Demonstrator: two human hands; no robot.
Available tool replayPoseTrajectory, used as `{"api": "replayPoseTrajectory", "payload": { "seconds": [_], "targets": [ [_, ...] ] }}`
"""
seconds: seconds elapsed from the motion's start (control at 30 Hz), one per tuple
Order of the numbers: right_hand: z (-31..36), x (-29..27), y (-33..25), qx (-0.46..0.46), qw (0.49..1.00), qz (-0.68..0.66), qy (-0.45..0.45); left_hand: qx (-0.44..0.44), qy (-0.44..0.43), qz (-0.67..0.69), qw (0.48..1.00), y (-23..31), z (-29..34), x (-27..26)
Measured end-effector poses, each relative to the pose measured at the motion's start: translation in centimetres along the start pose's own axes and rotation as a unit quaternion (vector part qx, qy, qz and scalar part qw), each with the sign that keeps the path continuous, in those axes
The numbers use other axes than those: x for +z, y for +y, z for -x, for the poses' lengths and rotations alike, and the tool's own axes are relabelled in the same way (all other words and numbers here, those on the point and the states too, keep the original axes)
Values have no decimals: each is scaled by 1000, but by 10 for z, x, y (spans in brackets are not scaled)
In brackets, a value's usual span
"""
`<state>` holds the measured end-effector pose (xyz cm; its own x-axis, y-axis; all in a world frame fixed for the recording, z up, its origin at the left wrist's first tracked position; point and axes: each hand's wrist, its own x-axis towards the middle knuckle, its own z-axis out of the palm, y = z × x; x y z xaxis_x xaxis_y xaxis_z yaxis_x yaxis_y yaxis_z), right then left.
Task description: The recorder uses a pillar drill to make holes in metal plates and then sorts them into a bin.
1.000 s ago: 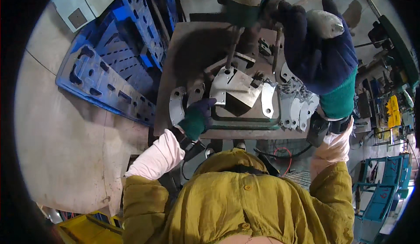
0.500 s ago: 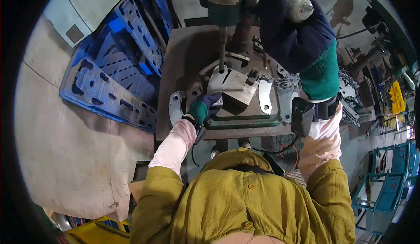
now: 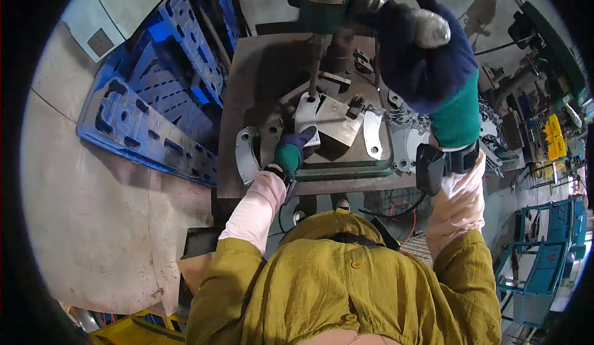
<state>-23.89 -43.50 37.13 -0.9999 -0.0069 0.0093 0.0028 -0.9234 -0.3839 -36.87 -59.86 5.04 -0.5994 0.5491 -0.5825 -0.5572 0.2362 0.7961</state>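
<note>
Head view: your left arm reaches up from 7 o'clock, its gloved left hand point(image 3: 296, 141) just above centre, fingers touching the near end of the pale metal plate point(image 3: 305, 113), which lies at 12 o'clock; you cannot tell whether thumb and fingers clamp it. Your bent right arm raises the gloved right hand point(image 3: 416, 66) between 1 and 2 o'clock, fingers curled tight around a pale rounded handle point(image 3: 432, 29).
</note>
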Motion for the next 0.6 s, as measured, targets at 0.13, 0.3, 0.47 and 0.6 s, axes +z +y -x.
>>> {"api": "replayPoseTrajectory", "payload": {
  "seconds": [0.13,0.3,0.47,0.6],
  "targets": [
    [4,-19,12,-7,998,34,57,29,-11,60,998,-11,-9,-1],
    [8,-63,36,-29,974,209,82,32,-50,106,993,-18,-21,-17],
    [11,-123,36,-209,686,696,25,94,15,-11,995,15,25,11],
    [-4,-125,40,-299,480,825,-8,73,50,73,993,-8,-3,2]
  ]
}}
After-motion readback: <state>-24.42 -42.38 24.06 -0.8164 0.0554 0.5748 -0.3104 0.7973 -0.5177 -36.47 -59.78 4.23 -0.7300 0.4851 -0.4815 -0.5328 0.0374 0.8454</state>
